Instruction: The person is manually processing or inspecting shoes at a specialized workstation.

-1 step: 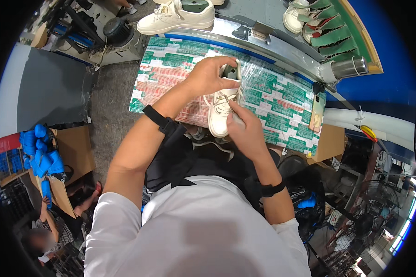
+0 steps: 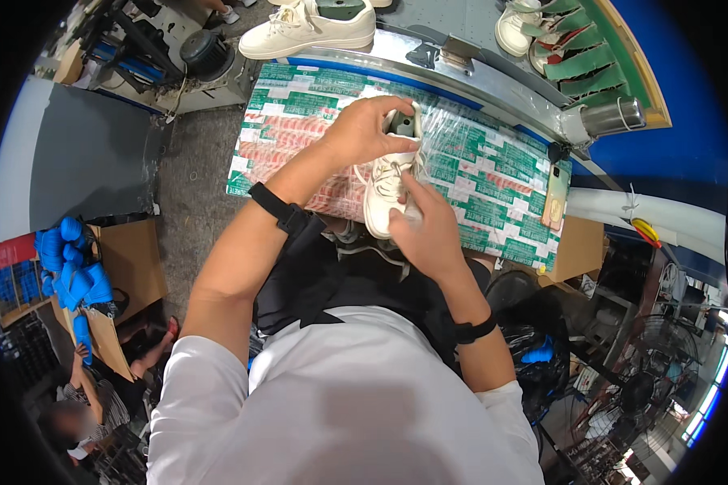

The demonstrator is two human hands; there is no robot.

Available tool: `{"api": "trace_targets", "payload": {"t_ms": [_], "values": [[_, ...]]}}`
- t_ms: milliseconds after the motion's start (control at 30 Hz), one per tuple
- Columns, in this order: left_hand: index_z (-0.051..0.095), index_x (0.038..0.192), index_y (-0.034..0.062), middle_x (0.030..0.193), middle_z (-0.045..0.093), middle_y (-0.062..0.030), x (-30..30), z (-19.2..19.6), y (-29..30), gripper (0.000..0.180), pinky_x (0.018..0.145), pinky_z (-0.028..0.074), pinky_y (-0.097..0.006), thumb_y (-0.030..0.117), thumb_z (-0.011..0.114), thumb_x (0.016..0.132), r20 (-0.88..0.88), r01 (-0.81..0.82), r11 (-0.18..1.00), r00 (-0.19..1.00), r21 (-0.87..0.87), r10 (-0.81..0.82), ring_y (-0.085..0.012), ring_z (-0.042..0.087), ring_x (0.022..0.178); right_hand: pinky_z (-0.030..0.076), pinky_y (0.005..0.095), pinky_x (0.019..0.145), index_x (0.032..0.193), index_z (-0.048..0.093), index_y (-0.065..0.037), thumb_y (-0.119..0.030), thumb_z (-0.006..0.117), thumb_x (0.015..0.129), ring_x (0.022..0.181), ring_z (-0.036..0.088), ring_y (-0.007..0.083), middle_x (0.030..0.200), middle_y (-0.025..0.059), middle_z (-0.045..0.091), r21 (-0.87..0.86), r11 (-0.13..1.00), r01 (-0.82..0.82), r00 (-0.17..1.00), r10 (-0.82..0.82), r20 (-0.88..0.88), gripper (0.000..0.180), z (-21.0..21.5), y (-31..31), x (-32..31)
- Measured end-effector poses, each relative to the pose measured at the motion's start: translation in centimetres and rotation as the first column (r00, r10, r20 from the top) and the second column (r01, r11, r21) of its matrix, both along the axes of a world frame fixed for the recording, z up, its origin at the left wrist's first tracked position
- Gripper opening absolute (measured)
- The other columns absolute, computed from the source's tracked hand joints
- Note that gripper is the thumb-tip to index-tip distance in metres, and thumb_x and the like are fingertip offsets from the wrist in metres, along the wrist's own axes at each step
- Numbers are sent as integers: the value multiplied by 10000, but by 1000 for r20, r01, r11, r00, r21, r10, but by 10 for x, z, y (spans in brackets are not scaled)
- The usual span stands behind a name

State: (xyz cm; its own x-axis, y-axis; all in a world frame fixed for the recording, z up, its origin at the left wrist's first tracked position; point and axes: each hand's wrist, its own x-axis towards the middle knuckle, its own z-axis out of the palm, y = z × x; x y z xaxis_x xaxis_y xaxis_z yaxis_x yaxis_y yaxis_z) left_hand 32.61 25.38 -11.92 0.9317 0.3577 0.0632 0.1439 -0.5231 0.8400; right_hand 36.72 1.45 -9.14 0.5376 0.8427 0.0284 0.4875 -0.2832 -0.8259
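Note:
A white lace-up sneaker (image 2: 383,208) with a green shoe last (image 2: 402,124) inside is held over the bench, toe toward me. My left hand (image 2: 370,129) grips it by the collar and heel, thumb on the tongue side and fingers around the back. At the laces (image 2: 388,174), my right hand (image 2: 425,222) is closed around a thin metal tool (image 2: 397,172); its tip shows among the laces, while the rest is hidden by my fingers. My right thumb lies against the toe side of the sneaker.
The bench top (image 2: 477,186) is covered with green, white and red printed tape under clear film. A phone (image 2: 555,198) lies at its right end. More white sneakers (image 2: 311,32) stand beyond on a metal-edged conveyor (image 2: 429,48). At far left sits another person (image 2: 89,404) near blue-wrapped bundles (image 2: 77,263).
My right hand has shifted slightly, its thumb coming down and left along the sneaker's toe. The tool tip sits a little differently at the laces. My left hand keeps its grip.

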Motion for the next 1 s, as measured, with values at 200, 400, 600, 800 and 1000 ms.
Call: {"api": "trace_targets", "payload": {"t_ms": [200, 400, 600, 800, 1000], "values": [[778, 1333, 59, 1449, 769, -138, -3, -3, 0, 630, 1092, 580, -410, 342, 999, 816, 61, -27, 998, 998, -59, 31, -347, 753, 1276, 557, 505, 884, 1452, 613, 124, -248, 870, 805, 977, 690, 398, 1048, 199, 681, 53, 991, -124, 932, 97, 350, 789, -4, 13, -6], [784, 1321, 60, 1464, 761, -138, -3, -2, -1, 614, 1102, 577, -410, 350, 993, 822, 27, -44, 998, 999, -42, 45, -348, 744, 1293, 543, 535, 897, 1462, 599, 112, -293, 860, 810, 965, 681, 419, 1064, 216, 685, -22, 990, -139, 889, 134, 438, 811, -13, 17, -7], [793, 1315, 66, 1459, 765, -137, -1, -4, 0, 618, 1095, 583, -414, 366, 995, 814, 39, -45, 998, 998, -42, 46, -352, 749, 1286, 561, 506, 945, 1409, 653, 117, -303, 833, 861, 1039, 713, 420, 1126, 240, 726, -79, 991, -107, 985, 117, 129, 714, 10, 24, 1], [800, 1306, 80, 1444, 771, -136, 4, -5, -3, 609, 1079, 593, -415, 377, 994, 811, 35, -48, 998, 998, -35, 49, -351, 762, 1256, 540, 334, 1077, 1548, 597, 128, -173, 690, 1037, 1286, 659, 159, 1427, 164, 735, 41, 998, 49, 737, -9, -676, 600, -10, -3, 13], [797, 1298, 84, 1494, 752, -114, 0, -8, 8, 584, 1074, 598, -408, 316, 1012, 807, 55, -21, 997, 998, -78, 25, -333, 751, 1285, 577, 476, 1009, 1412, 657, 153, -285, 815, 869, 1060, 730, 428, 1123, 262, 728, -116, 981, -158, 961, 180, 210, 715, 9, 25, 0]]}}
